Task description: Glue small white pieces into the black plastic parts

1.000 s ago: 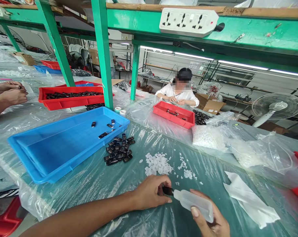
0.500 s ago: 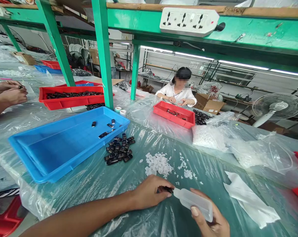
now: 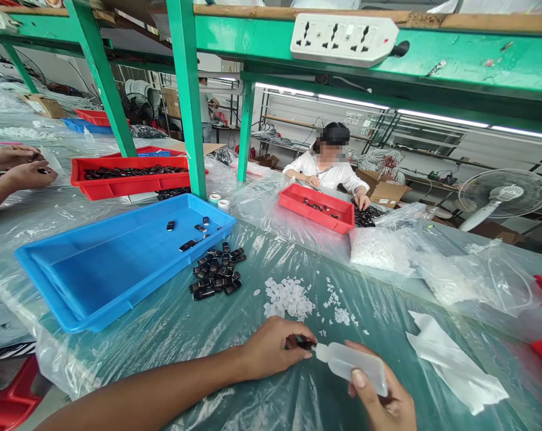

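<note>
My left hand point(image 3: 277, 346) pinches a small black part point(image 3: 305, 344), mostly covered by the fingers. In my right hand point(image 3: 382, 386) is a translucent white squeeze bottle point(image 3: 355, 364), tilted with its narrow tip at the black part; whether the tip touches it I cannot tell. Just beyond my left hand lies a heap of small white plastic pieces point(image 3: 289, 299), with tinier white bits point(image 3: 341, 315) scattered to its right. A pile of similar-looking black parts point(image 3: 217, 272) sits on the plastic-covered table beside the blue tray point(image 3: 104, 251), which holds a few more.
Green shelf posts point(image 3: 185, 102) rise behind the blue tray. Farther back stand red trays point(image 3: 131, 187) and, before a co-worker point(image 3: 327, 161), another red bin point(image 3: 316, 208). Clear bags of white pieces point(image 3: 381, 248) and a white cloth point(image 3: 454, 365) lie right. Another person's hands point(image 3: 26, 167) work at far left.
My right hand and the bottle have shifted very slightly, with the bottle's rear end a little higher. The co-worker opposite has reached one hand toward the black pile beside the red bin.
</note>
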`<action>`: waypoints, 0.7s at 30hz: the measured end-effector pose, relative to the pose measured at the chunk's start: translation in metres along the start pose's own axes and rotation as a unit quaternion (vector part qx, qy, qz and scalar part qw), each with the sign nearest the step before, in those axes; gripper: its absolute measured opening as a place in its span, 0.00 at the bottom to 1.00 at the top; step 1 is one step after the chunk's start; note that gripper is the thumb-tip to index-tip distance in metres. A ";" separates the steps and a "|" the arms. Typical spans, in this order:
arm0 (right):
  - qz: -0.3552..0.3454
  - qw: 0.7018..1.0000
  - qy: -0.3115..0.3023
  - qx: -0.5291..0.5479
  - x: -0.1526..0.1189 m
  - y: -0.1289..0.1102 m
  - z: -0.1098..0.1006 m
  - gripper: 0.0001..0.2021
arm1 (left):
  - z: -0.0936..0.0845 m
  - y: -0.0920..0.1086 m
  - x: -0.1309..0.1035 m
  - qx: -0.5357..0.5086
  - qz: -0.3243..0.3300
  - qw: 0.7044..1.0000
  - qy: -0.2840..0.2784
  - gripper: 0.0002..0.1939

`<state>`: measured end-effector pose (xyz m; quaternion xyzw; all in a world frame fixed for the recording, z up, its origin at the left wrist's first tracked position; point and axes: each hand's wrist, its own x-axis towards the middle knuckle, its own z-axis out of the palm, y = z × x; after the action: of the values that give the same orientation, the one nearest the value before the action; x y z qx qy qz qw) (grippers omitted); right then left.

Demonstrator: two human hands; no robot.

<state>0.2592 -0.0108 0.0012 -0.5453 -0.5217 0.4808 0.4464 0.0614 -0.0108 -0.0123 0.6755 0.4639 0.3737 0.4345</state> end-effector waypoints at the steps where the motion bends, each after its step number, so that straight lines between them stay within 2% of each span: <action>1: 0.001 1.000 -0.013 0.022 0.001 0.001 0.000 0.27 | 0.000 0.001 0.000 -0.003 -0.002 1.000 0.002 0.12; 4: 0.012 0.993 -0.041 0.105 0.006 0.006 0.000 0.26 | 0.000 0.003 0.000 -0.014 -0.005 1.000 0.009 0.11; 8: 0.077 0.977 -0.044 0.193 0.012 0.011 0.000 0.27 | -0.001 0.006 0.000 -0.020 -0.010 1.000 0.010 0.10; 11: 0.108 0.967 -0.044 0.229 0.015 0.014 -0.002 0.28 | -0.001 0.007 -0.001 -0.026 -0.020 0.999 0.011 0.10; 14: 0.104 0.965 -0.051 0.236 0.016 0.014 -0.002 0.28 | -0.001 0.006 -0.001 -0.032 -0.020 0.999 0.015 0.10; 17: 0.106 0.956 -0.052 0.269 0.016 0.013 0.000 0.24 | 0.000 0.005 -0.001 -0.029 -0.014 0.999 0.016 0.09; 21: 0.097 0.925 -0.060 0.362 0.021 0.017 -0.004 0.15 | 0.001 0.003 -0.001 -0.010 0.008 0.999 0.034 0.08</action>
<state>0.2650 0.0088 -0.0161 -0.3647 -0.2826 0.7093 0.5330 0.0632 -0.0129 -0.0100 0.6618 0.4694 0.4046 0.4220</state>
